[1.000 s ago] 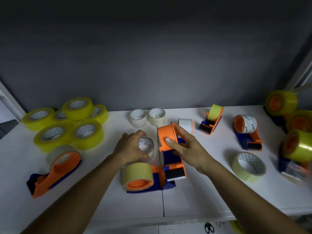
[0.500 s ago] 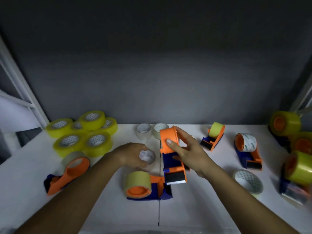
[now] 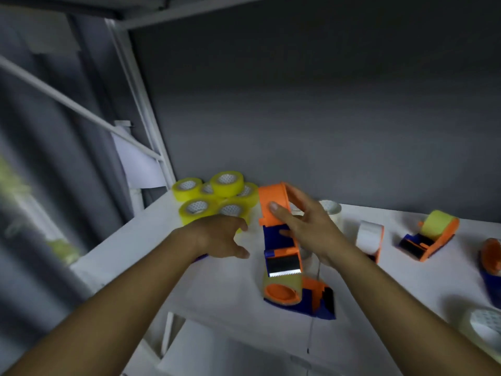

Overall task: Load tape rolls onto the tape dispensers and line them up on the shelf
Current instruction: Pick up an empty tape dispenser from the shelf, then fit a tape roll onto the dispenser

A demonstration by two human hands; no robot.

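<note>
No legible brand, label or writing anywhere; only a dotted pattern inside the roll cores. Right hand (image 3: 306,226) gripping an empty orange-and-blue plastic tape dispenser (image 3: 280,232), thumb on the orange wheel guard, fingers (image 3: 298,198) wrapped behind, serrated blade end pointing toward the camera, held above the white shelf (image 3: 217,289). Left hand (image 3: 219,236) hovering just left of it, fingers loosely spread, holding nothing. Directly below the blade, a loaded dispenser with a pale yellow roll (image 3: 294,293) lying on the shelf, partly covered. Behind the left hand, a cluster of bright yellow tape rolls (image 3: 217,199) at the back left corner. White roll (image 3: 330,210) half hidden behind the right hand. Further right, a white-roll dispenser (image 3: 370,237), a yellow-roll dispenser (image 3: 431,237), another dispenser (image 3: 492,263) cut off by the edge, and a blurred clear roll (image 3: 485,325) at the lower right.
</note>
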